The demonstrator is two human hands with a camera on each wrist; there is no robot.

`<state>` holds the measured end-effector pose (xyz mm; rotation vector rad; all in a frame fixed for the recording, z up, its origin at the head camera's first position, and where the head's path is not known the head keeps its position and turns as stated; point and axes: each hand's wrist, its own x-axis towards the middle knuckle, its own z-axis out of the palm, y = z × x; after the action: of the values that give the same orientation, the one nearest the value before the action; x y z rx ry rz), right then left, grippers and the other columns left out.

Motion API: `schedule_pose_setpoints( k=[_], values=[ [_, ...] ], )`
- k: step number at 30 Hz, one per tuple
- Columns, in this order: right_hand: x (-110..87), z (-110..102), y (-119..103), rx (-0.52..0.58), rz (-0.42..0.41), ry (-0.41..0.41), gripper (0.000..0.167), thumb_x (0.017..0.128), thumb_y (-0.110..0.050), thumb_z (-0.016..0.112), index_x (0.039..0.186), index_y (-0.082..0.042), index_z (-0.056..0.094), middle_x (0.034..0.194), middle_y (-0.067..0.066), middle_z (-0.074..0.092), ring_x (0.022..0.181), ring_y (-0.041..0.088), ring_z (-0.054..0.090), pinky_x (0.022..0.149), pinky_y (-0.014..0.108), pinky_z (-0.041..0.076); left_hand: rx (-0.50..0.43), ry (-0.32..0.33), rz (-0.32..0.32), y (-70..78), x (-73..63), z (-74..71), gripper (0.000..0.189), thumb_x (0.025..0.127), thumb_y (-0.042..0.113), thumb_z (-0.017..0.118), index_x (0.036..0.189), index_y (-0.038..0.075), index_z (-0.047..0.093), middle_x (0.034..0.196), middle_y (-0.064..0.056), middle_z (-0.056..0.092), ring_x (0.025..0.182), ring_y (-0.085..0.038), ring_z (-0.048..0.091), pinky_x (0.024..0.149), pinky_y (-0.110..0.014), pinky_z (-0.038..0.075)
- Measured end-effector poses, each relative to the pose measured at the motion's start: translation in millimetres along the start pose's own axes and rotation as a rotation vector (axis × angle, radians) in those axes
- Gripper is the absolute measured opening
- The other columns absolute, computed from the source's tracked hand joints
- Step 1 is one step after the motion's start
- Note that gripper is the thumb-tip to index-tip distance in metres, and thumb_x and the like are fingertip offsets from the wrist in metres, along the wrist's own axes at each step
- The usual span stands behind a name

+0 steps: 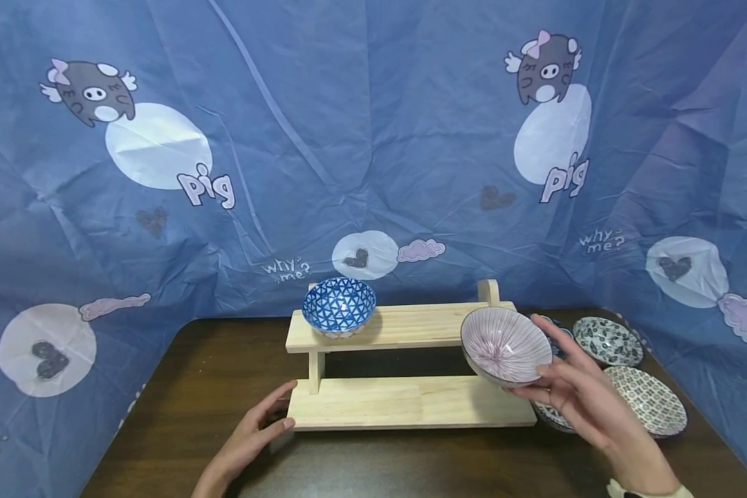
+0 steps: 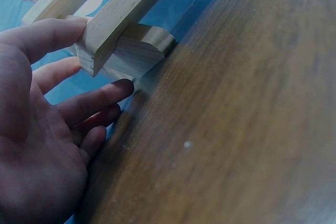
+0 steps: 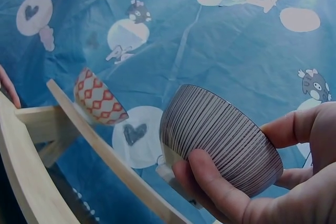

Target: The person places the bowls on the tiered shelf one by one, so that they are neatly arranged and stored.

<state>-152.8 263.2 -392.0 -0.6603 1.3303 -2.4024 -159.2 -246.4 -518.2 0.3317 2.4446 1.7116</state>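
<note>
My right hand (image 1: 588, 408) grips a bowl with purple-streaked insides (image 1: 504, 346), thumb at the rim and fingers beneath. The bowl's striped outside (image 3: 218, 137) shows in the right wrist view. It is held tilted above the right part of a two-tier wooden shelf (image 1: 373, 402). My left hand (image 1: 245, 439) touches the left end of the lower board with thumb and index fingertips, the other fingers loose (image 2: 100, 98). A bowl with blue triangles inside (image 1: 339, 303) stands at the upper tier's left; a red diamond pattern (image 3: 100, 100) covers its outside.
On the dark table (image 1: 180, 387) to the right lie a bowl with dark leaf patterns (image 1: 609, 341) and a checked bowl (image 1: 647, 401). Other patterned bowls are partly hidden behind my right hand. A blue printed curtain (image 1: 373, 138) surrounds the table's back and sides.
</note>
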Motion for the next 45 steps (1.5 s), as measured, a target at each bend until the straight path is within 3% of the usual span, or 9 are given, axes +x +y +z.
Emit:
schedule_pose_setpoints(
  k=[8, 16, 22, 27, 30, 38, 45],
  values=[
    [15.7, 6.2, 0.8, -0.022, 0.007, 0.036, 0.070, 0.098, 0.014, 0.027, 0.154, -0.028, 0.031, 0.139, 0.006, 0.050, 0.116, 0.031, 0.066, 0.092, 0.046, 0.056, -0.002, 0.003, -0.016, 0.8, 0.4, -0.1, 0.060, 0.097, 0.017, 0.062, 0.153, 0.011, 0.040, 0.140, -0.025, 0.056, 0.115, -0.003, 0.056, 0.090, -0.023, 0.047],
    [30.8, 9.9, 1.9, -0.113, 0.047, 0.116, 0.070, 0.098, 0.011, 0.032, 0.156, -0.028, 0.021, 0.142, 0.020, 0.025, 0.113, 0.028, 0.067, 0.091, 0.047, 0.056, -0.004, -0.006, -0.014, 0.7, 1.3, -0.5, 0.061, 0.097, 0.019, 0.063, 0.153, 0.012, 0.040, 0.142, -0.025, 0.055, 0.116, -0.005, 0.056, 0.091, -0.024, 0.047],
    [38.5, 14.8, 1.2, -0.101, 0.049, 0.126, 0.068, 0.098, 0.011, 0.032, 0.155, -0.027, 0.021, 0.141, 0.017, 0.033, 0.112, 0.027, 0.068, 0.091, 0.046, 0.057, -0.011, -0.012, -0.005, -0.4, 1.7, -0.2, 0.061, 0.097, 0.018, 0.062, 0.154, 0.011, 0.039, 0.141, -0.026, 0.055, 0.116, -0.005, 0.057, 0.090, -0.023, 0.048],
    [45.8, 23.0, 0.3, -0.136, 0.080, 0.190, 0.068, 0.099, 0.007, 0.034, 0.155, -0.028, 0.018, 0.151, 0.033, 0.008, 0.111, 0.025, 0.068, 0.090, 0.044, 0.057, -0.011, -0.009, -0.011, -0.1, 0.9, -0.1, 0.062, 0.097, 0.017, 0.062, 0.153, 0.010, 0.038, 0.138, -0.027, 0.057, 0.113, -0.004, 0.057, 0.090, -0.023, 0.047],
    [50.8, 28.7, -0.6, -0.150, 0.097, 0.227, 0.071, 0.099, 0.007, 0.034, 0.158, -0.027, 0.013, 0.156, 0.034, -0.001, 0.110, 0.023, 0.069, 0.090, 0.043, 0.057, -0.005, -0.005, -0.008, 0.0, 0.3, -0.3, 0.061, 0.097, 0.017, 0.062, 0.153, 0.009, 0.039, 0.137, -0.027, 0.057, 0.112, -0.004, 0.057, 0.090, -0.023, 0.047],
    [62.8, 41.0, -2.5, -0.155, 0.113, 0.244, 0.079, 0.097, 0.007, 0.034, 0.162, -0.023, 0.001, 0.159, 0.033, -0.003, 0.110, 0.022, 0.067, 0.091, 0.043, 0.057, -0.003, 0.002, -0.010, -0.1, -0.4, 0.0, 0.061, 0.097, 0.017, 0.063, 0.153, 0.010, 0.040, 0.139, -0.026, 0.057, 0.113, -0.003, 0.057, 0.090, -0.023, 0.047],
    [74.7, 47.0, 1.2, -0.154, 0.114, 0.255, 0.078, 0.096, 0.008, 0.034, 0.162, -0.023, 0.005, 0.158, 0.033, 0.003, 0.107, 0.023, 0.068, 0.090, 0.043, 0.057, 0.004, 0.006, -0.010, -0.3, -0.2, -0.1, 0.061, 0.097, 0.018, 0.063, 0.153, 0.011, 0.040, 0.138, -0.025, 0.058, 0.113, -0.004, 0.057, 0.090, -0.023, 0.047]
  ],
)
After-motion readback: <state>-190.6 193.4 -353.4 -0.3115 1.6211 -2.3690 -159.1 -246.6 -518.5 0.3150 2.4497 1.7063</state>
